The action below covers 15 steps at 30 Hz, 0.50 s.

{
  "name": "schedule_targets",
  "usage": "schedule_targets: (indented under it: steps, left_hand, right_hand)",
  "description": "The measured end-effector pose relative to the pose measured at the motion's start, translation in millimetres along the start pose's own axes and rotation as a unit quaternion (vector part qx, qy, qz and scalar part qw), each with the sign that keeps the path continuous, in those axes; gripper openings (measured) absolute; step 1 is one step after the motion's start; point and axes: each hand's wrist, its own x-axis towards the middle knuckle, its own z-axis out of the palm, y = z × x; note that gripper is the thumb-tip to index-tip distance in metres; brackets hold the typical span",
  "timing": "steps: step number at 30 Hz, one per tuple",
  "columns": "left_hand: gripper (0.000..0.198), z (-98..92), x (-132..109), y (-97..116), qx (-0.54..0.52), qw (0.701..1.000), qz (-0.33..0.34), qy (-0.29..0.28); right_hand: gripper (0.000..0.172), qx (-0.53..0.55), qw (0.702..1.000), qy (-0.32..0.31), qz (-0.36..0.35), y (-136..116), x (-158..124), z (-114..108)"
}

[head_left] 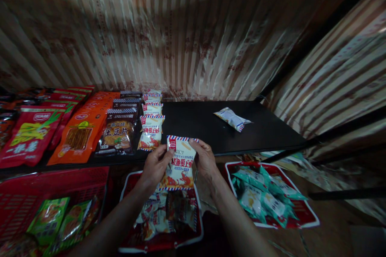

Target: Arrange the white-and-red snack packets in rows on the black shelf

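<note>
Between both hands, a white snack bag [180,164] with red print and a striped edge is held upright in front of the black shelf [193,122]. My left hand [157,165] grips its left side, the thumb on the front. At the upper right corner, my right hand [205,158] pinches the same bag. Just left and behind stands a row of matching snack bags [150,130] on the shelf. Below my hands sits a red basket [200,219] with more of these bags inside, partly covered by the held bag and my left forearm.
One snack bag [233,119] lies flat on the shelf's right part. Dark potato-slice packs [117,131], orange packs [83,132] and red packs [33,134] fill its left. A basket [315,223] of teal packets stands right; another red basket [87,174] holds green packs. Corrugated sheeting [169,28] rises behind.
</note>
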Motion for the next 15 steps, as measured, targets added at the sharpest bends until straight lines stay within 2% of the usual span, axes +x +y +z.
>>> schedule_targets:
  steps: [5,11,15]
  left_hand:
    - [0.032,-2.1,2,-2,0.019,1.0,0.01,0.013]
    - [0.031,-10.5,6,4,0.026,0.997,0.037,0.063]
    - [0.029,-14.6,8,5,0.022,0.997,0.054,0.059]
  right_hand:
    - [0.025,-0.004,1.0,-0.015,-0.012,1,1,0]
    - [0.028,-0.006,0.995,-0.101,-0.016,-5,-6,5]
    - [0.031,-0.025,0.99,-0.139,-0.004,-2,-8,3]
